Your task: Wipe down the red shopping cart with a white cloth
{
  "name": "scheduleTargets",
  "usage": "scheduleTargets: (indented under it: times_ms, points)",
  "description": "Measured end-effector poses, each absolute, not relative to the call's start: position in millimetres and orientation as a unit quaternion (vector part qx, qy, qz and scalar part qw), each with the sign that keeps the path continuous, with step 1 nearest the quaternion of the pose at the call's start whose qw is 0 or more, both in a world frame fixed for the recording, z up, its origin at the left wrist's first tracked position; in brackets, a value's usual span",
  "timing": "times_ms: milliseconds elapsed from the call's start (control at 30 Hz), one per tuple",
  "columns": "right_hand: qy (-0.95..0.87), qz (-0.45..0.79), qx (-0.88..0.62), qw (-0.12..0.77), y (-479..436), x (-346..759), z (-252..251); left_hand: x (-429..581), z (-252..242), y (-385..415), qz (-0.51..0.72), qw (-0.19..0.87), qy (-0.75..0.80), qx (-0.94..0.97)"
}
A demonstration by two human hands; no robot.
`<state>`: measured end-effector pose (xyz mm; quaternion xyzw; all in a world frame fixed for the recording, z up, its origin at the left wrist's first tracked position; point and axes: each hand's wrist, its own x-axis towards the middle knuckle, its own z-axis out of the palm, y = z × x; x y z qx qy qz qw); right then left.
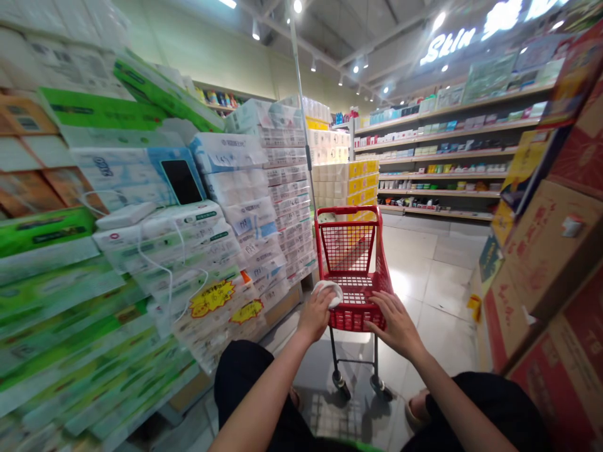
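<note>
A small red plastic shopping cart on dark metal legs with wheels stands between my knees. My left hand presses a white cloth against the left part of the cart's near rim, fingers closed over it. At the right corner of the same rim, my right hand rests with its fingers stretched and spread, nothing held in them. The cart's basket, as far as its grid shows, has no goods in it.
Stacked tissue packs rise close on my left, with a phone and white cable on top. Cardboard boxes line the right side. Ahead, tiled floor leads to shelves of goods. A thin pole stands behind the cart.
</note>
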<state>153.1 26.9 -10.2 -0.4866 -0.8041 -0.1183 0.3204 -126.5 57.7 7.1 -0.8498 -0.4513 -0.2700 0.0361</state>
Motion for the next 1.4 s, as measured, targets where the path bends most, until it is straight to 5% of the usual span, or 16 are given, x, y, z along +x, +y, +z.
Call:
scheduleTargets:
  times_ms: [467, 833, 1067, 1400]
  points:
    - [-0.797, -0.050, -0.479, 0.365, -5, 93, -1, -96, 3, 23, -0.317, 0.044, -0.501, -0.804]
    - [-0.829, -0.127, -0.468, 0.277, 22, 122, 5, -155, 1, 47, -0.307, 0.044, -0.505, -0.806]
    - [-0.832, -0.088, -0.457, 0.301, 24, 73, -1, -143, 2, 44, -0.317, 0.068, -0.562, -0.761]
    - [-0.803, 0.136, -0.396, 0.423, 7, 79, 16, -61, 7, -3, -0.357, -0.117, -0.534, -0.758]
